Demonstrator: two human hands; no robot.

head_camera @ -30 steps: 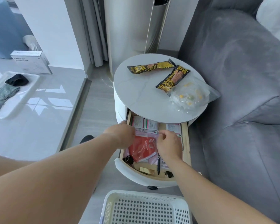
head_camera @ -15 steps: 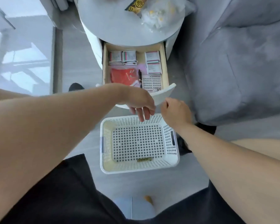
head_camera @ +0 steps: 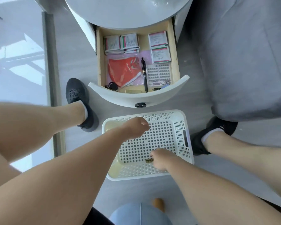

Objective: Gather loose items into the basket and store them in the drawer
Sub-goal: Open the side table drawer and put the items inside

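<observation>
A white perforated basket (head_camera: 169,120) stands on the floor in front of the open drawer (head_camera: 120,98) of a round white side table (head_camera: 128,10). A small olive-gold item (head_camera: 148,160) lies on the basket's bottom near the front wall. My right hand (head_camera: 161,159) is down inside the basket with its fingertips on that item; whether it grips it is unclear. My left hand (head_camera: 136,127) hovers over the basket's far left part, fingers curled in, holding nothing. The drawer holds an orange pouch (head_camera: 123,70), a black pen (head_camera: 144,73) and several white sachets (head_camera: 121,43).
A grey sofa (head_camera: 242,54) rises on the right, close to the table and basket. My feet in dark shoes flank the basket: left shoe (head_camera: 78,95), right shoe (head_camera: 217,127). A glossy raised platform (head_camera: 15,62) runs along the left. A pale blue object (head_camera: 139,215) sits below.
The view has tilted further down. My right hand dropped from the basket's far rim to the item on its bottom. My left hand curled its fingers and sank over the basket.
</observation>
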